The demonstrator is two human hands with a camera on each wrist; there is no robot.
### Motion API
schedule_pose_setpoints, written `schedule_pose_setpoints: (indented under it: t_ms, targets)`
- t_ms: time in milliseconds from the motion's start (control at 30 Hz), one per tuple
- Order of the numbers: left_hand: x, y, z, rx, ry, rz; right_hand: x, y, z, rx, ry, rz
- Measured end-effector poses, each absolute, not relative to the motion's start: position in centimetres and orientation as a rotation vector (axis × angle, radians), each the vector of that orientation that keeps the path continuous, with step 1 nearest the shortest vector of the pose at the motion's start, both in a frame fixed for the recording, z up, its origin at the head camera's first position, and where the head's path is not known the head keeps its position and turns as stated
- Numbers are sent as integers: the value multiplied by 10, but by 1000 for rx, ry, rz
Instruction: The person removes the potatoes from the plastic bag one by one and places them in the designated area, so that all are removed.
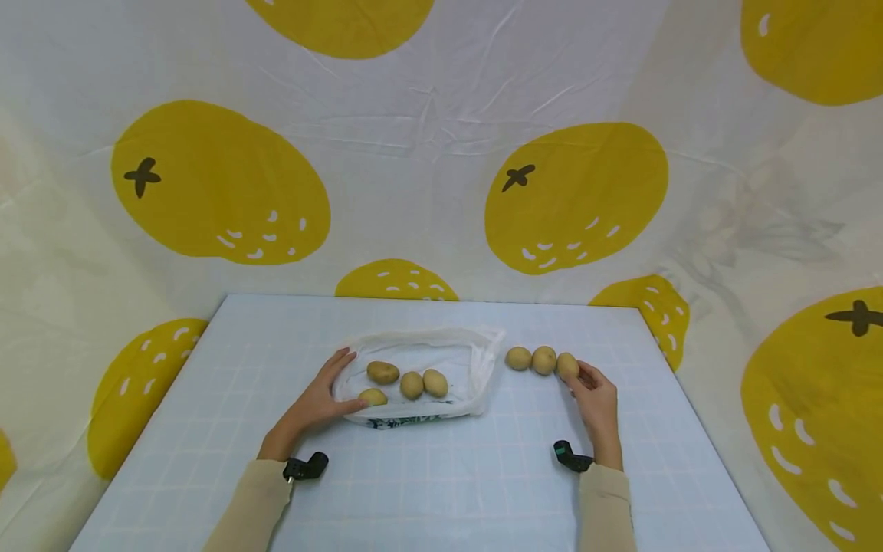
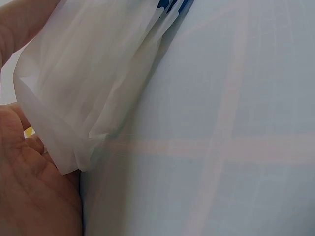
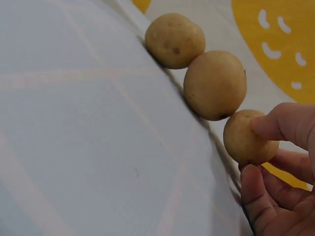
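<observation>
A white plastic bag [image 1: 474, 383] lies on the table with its mouth spread wide, several potatoes [image 1: 411, 385] inside. My left hand [image 1: 323, 396] holds the bag's left end, thumb over the near rim and fingers at the far side. The left wrist view shows the bag's white film [image 2: 83, 73] between thumb and palm. Right of the bag, three potatoes form a row: a left one [image 1: 519, 358], a middle one [image 1: 544, 360] and a right one [image 3: 248, 137]. My right hand [image 1: 595, 391] pinches the right potato, which touches the middle one.
The table [image 1: 441, 491] has a pale checked cover. Behind it hangs a white cloth [image 1: 414, 199] printed with large yellow fruit shapes. A small black camera sits on each wrist, left camera [image 1: 306, 466] and right camera [image 1: 572, 457].
</observation>
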State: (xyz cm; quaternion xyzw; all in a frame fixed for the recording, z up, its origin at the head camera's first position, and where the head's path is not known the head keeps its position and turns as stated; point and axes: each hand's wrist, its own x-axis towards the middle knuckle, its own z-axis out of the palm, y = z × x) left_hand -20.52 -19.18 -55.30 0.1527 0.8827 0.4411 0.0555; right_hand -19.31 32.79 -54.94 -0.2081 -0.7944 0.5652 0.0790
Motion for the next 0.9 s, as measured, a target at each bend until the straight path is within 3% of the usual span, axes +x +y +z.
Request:
schedule_pose_setpoints:
  t_ms: [900]
  targets:
    - [-204, -191, -550, 440, 2673, 1315, -200, 322, -545, -715, -2369, 1689]
